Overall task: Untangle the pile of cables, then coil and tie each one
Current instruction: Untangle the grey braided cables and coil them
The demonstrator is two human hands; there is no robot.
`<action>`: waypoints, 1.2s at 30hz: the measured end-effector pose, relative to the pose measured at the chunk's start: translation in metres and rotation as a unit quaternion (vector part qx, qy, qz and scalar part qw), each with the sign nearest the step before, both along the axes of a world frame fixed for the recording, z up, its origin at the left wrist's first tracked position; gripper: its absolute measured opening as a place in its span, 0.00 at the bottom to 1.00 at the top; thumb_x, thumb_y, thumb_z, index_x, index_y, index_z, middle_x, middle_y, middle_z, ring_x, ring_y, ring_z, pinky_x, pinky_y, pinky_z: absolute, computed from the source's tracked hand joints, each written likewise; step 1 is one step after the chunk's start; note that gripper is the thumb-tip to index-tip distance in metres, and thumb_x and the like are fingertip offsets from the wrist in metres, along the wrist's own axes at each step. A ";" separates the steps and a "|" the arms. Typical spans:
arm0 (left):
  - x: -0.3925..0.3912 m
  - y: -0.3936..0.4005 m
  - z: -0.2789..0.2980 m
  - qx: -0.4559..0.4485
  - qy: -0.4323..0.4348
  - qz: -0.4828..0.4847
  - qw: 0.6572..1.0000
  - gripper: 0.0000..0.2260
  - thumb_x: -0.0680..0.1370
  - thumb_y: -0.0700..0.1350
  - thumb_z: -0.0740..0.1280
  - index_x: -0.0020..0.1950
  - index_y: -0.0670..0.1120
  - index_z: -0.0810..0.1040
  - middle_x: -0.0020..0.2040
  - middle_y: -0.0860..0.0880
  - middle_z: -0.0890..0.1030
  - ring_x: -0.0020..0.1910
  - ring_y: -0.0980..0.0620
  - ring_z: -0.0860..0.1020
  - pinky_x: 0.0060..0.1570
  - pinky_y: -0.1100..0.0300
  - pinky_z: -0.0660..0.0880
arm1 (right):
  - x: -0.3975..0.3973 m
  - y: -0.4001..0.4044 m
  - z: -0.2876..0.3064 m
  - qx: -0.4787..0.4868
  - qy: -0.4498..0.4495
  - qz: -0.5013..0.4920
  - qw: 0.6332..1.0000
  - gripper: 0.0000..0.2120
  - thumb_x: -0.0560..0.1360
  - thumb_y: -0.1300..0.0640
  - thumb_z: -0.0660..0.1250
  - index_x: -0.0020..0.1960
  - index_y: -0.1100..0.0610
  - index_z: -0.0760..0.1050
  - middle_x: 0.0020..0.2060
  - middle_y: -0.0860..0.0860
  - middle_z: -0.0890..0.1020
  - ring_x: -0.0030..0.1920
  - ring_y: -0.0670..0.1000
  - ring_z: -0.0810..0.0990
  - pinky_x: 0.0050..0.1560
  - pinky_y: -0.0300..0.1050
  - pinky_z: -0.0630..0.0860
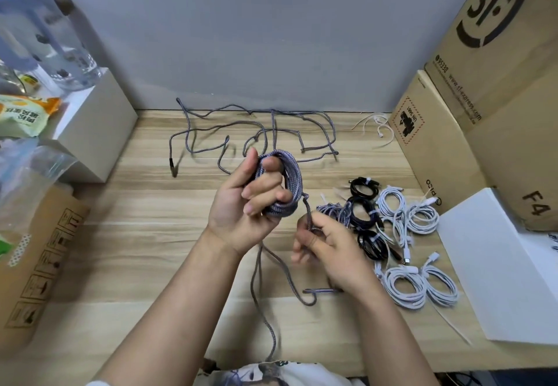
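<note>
My left hand [241, 201] grips a coil of grey braided cable [288, 186], fingers passed through its loops, held above the wooden table [145, 234]. My right hand [326, 249] pinches the loose strand of the same cable [308, 216] just below and right of the coil. The cable's tail [259, 289] hangs down toward my lap. Another grey braided cable [259, 132] lies loose and kinked at the back of the table. Several coiled, tied cables sit at the right: white ones [419, 286], black ones [363, 207] and a grey one [333, 212].
Loose white ties [377, 126] lie at the back right. Cardboard boxes [483, 98] stand on the right, with a white box [501, 265] in front. At left stand a white box [99, 126], plastic bags [27, 174], a cardboard box [36, 265] and a clear bottle [45, 29].
</note>
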State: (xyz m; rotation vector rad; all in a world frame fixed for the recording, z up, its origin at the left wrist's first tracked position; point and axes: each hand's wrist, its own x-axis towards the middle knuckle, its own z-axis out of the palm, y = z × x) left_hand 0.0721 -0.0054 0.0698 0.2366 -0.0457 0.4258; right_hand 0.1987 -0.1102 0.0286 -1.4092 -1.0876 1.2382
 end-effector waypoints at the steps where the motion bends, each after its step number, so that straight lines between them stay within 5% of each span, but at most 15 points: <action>1: 0.000 0.000 0.002 -0.017 0.015 0.019 1.000 0.13 0.81 0.44 0.59 0.48 0.33 0.73 0.28 0.47 0.65 0.24 0.49 0.63 0.50 0.54 0.72 | -0.002 -0.003 0.002 -0.006 0.041 0.003 0.999 0.05 0.77 0.60 0.60 0.42 0.59 0.69 0.29 0.50 0.76 0.24 0.44 0.74 0.25 0.35 0.68; 4: 0.000 0.000 0.005 -0.042 0.044 0.053 0.997 0.13 0.81 0.44 0.59 0.47 0.34 0.74 0.28 0.47 0.65 0.24 0.49 0.63 0.50 0.55 0.71 | -0.004 -0.007 0.000 -0.037 0.200 -0.066 0.977 0.11 0.74 0.50 0.57 0.47 0.58 0.70 0.27 0.50 0.76 0.18 0.43 0.62 0.19 0.32 0.57; 7: 0.003 -0.006 0.008 -0.007 0.047 0.050 0.998 0.13 0.82 0.45 0.58 0.48 0.34 0.74 0.28 0.47 0.65 0.24 0.50 0.63 0.50 0.56 0.71 | 0.000 -0.004 -0.008 -0.125 0.385 -0.112 0.908 0.06 0.74 0.55 0.59 0.45 0.58 0.68 0.26 0.52 0.73 0.16 0.41 0.59 0.15 0.29 0.54; 11: 0.013 -0.016 0.010 0.053 0.033 -0.008 0.998 0.15 0.82 0.45 0.56 0.49 0.33 0.73 0.28 0.47 0.64 0.21 0.52 0.58 0.50 0.54 0.71 | -0.008 -0.008 -0.023 -0.157 0.504 -0.020 0.849 0.17 0.56 0.58 0.82 0.37 0.58 0.77 0.26 0.53 0.74 0.14 0.41 0.63 0.13 0.30 0.60; 16: 0.014 -0.008 0.006 0.031 0.003 0.019 0.999 0.14 0.82 0.44 0.58 0.49 0.33 0.74 0.27 0.46 0.65 0.24 0.50 0.63 0.50 0.55 0.72 | -0.018 -0.013 -0.015 -0.136 0.409 0.118 0.895 0.09 0.60 0.55 0.79 0.34 0.54 0.79 0.24 0.50 0.74 0.17 0.41 0.66 0.19 0.28 0.61; 19: 0.016 0.007 0.002 -0.032 0.046 0.159 0.986 0.11 0.79 0.44 0.63 0.43 0.36 0.77 0.24 0.47 0.69 0.19 0.51 0.66 0.44 0.58 0.77 | -0.023 -0.013 -0.007 -0.132 0.341 0.107 0.924 0.08 0.67 0.64 0.68 0.32 0.53 0.79 0.22 0.48 0.71 0.18 0.39 0.60 0.20 0.30 0.52; 22: 0.012 0.023 -0.004 -0.035 0.170 0.319 0.932 0.14 0.79 0.47 0.58 0.38 0.43 0.75 0.22 0.54 0.65 0.18 0.58 0.64 0.36 0.66 0.76 | -0.030 -0.012 0.001 -0.137 0.264 0.062 0.953 0.12 0.70 0.57 0.61 0.30 0.53 0.76 0.23 0.47 0.67 0.19 0.40 0.57 0.20 0.30 0.52; 29: 0.011 0.019 -0.041 0.179 0.406 0.408 0.798 0.10 0.82 0.43 0.58 0.41 0.43 0.70 0.23 0.55 0.66 0.21 0.56 0.65 0.39 0.65 0.74 | -0.037 -0.010 0.019 -0.054 0.091 -0.040 0.994 0.15 0.70 0.50 0.59 0.26 0.53 0.66 0.26 0.52 0.60 0.22 0.41 0.57 0.23 0.30 0.53; 33: 0.007 0.002 -0.059 0.407 0.516 0.369 0.658 0.10 0.79 0.44 0.64 0.37 0.46 0.71 0.25 0.52 0.71 0.24 0.53 0.68 0.33 0.58 0.69 | -0.036 -0.012 0.033 0.026 -0.017 -0.063 0.997 0.19 0.68 0.47 0.63 0.26 0.54 0.60 0.25 0.48 0.60 0.27 0.45 0.58 0.28 0.37 0.55; 36: 0.004 -0.010 -0.055 0.484 0.507 0.295 0.650 0.10 0.78 0.47 0.66 0.38 0.47 0.73 0.27 0.51 0.73 0.27 0.52 0.69 0.29 0.59 0.68 | -0.027 -0.010 0.044 0.052 -0.062 -0.146 0.986 0.22 0.70 0.54 0.67 0.24 0.52 0.58 0.23 0.44 0.58 0.26 0.44 0.57 0.28 0.39 0.56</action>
